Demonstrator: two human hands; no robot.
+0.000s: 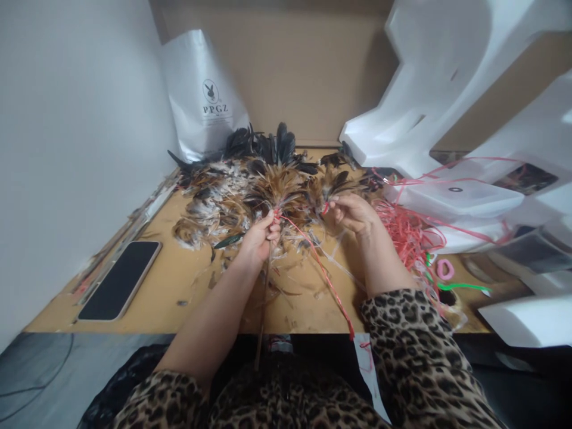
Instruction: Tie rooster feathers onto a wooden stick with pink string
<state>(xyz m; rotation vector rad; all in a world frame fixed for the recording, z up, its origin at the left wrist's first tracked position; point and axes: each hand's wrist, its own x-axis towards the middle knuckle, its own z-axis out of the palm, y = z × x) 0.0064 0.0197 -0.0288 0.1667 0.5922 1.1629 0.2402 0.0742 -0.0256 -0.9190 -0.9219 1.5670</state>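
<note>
My left hand [264, 234] is closed round a thin brown stick [263, 304], just below a fan of brown and black feathers [277, 179] at its top. Red string [318, 257] is wound at the base of the feathers and trails down to the table's front edge. In a pinch, my right hand [353, 213] holds a small bunch of feathers [333, 185] with a bit of red at its base. A heap of loose brown, white and black feathers [210, 205] lies behind and left of my left hand.
A phone [120, 280] lies at the left. A white bag [196, 101] stands at the back left. Tangled red ribbon [402, 235], a pink ring [445, 270] and a white plastic box [460, 193] are at the right, beneath large white panels [433, 77].
</note>
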